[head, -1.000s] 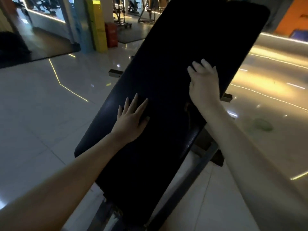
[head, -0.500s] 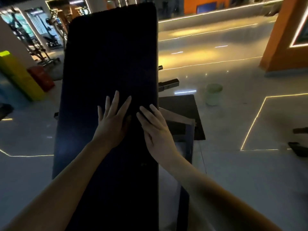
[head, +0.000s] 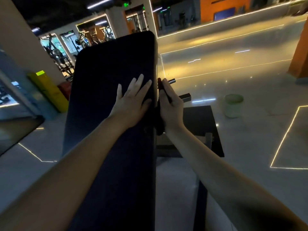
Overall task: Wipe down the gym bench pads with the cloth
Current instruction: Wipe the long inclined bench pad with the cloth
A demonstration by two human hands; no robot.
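Bench pad (head: 108, 72) is running long-axis away from the camera, far end tilted up, filling centre frame. Left hand (head: 131, 104) is lying flat on the top face near the right edge, fingers straight and spread, gripping nothing; I'm reading it as bracing. Right hand (head: 171, 110) is sitting on the pad's right side edge, just across the corner from the left, fingers mostly straight along the edge and pressing a dark cloth (head: 159, 127) against it. The cloth is showing as a bunched tail hanging below the heel of the hand. Can't tell whether the thumb is pinching it. Key relation: the cloth is sitting between right palm and the pad's side face, with pad length stretching ahead of and behind the fingers. My read: the next stroke is wanting to follow that long axis, right hand doing it. Risk: dark cloth on dark pad, so coverage is hard to judge.
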